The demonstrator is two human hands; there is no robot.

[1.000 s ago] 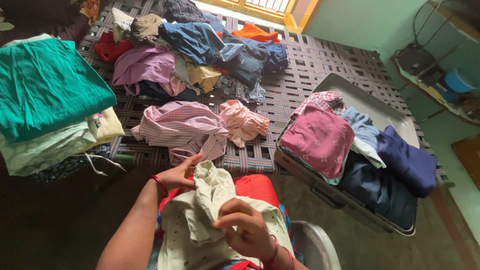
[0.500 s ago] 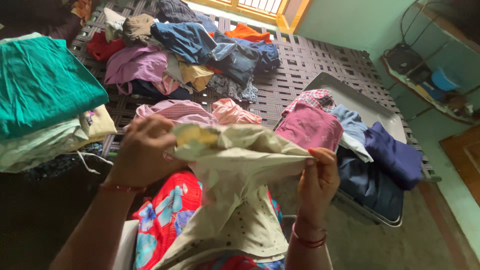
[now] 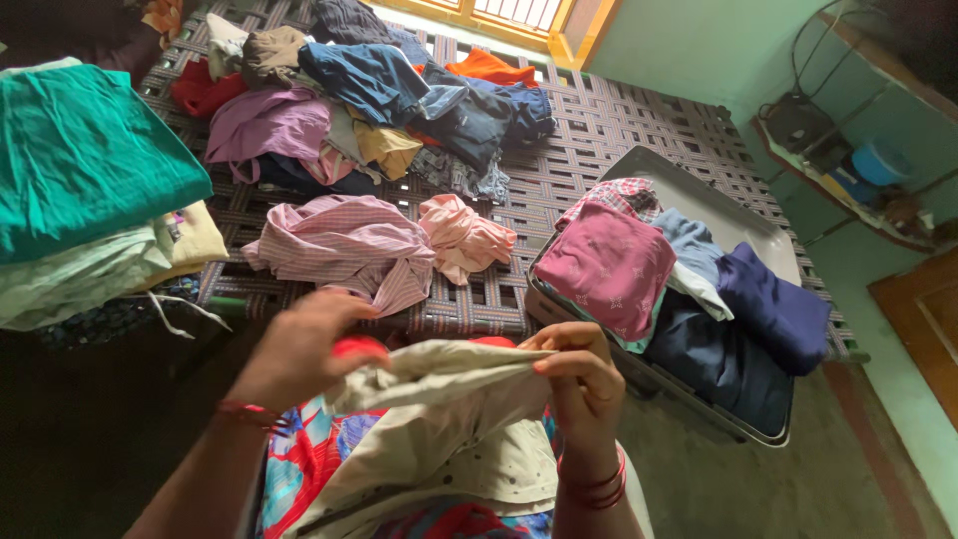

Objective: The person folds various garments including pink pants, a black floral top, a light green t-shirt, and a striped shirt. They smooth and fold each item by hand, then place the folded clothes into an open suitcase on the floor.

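— What carried the clothes?

— A woven cot (image 3: 599, 130) with a dark lattice top, stretching away ahead of both hands.

— What lay on it nearest them?

— A crumpled pink striped shirt (image 3: 344, 245), just beyond the left hand, with a peach garment (image 3: 464, 238) touching it. Beyond the right hand an open grey suitcase (image 3: 743, 220) rested on the cot's edge.

— And farther off?

— A loose heap of mixed clothes (image 3: 379, 100) at the far end, and a folded stack topped with teal cloth (image 3: 80, 160) far out to the left.

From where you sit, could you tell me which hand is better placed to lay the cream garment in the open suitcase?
Probably the right hand: it grips the cream garment on the side nearest the suitcase, which lies to the right. The left hand holds the far edge.
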